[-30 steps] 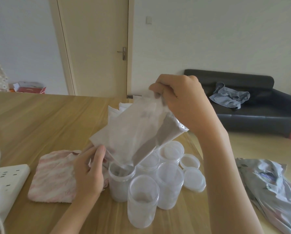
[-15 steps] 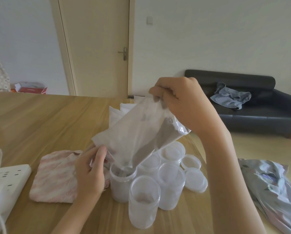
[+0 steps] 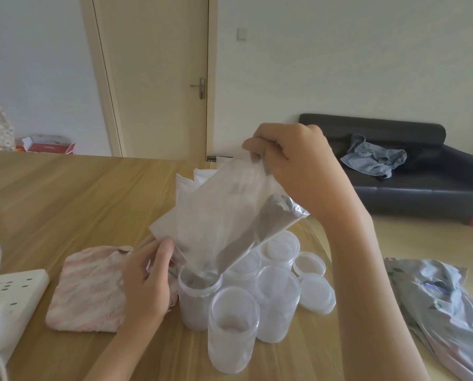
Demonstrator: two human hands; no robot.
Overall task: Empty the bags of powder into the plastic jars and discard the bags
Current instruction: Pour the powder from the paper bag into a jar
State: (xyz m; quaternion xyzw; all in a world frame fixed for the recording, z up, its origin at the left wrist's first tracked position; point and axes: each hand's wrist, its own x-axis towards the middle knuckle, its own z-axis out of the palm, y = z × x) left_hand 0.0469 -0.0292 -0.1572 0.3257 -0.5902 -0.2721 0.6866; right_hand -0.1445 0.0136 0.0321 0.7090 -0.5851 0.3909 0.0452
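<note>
Wood-grain table fills the lower view, its pale planks running away from the camera toward a cream wall. Nearest the camera stands an open, frosted front jar with a little grey powder at its bottom. Just behind it on the left is the jar being filled, and more jars are clustered tight around them, with two loose lids lying just to the right. The left hand pinches the lower corner of a clear plastic bag beside that jar's mouth, thumb and fingers curled on the film. The bag slants down from upper right to lower left, its bottom tip inside the jar's opening, a dark grey streak of powder lying along its lower edge. The right hand holds the bag's top end up, fingers closed on the film. A pink-and-white striped cloth lies under and left of the left hand, and a white power strip sits at the left edge. Behind the tilted bag, more white bags lie on the table. Off the table to the right, grey fabric is draped. Farther back stand a closed door and a dark sofa with a blue garment on it.
</note>
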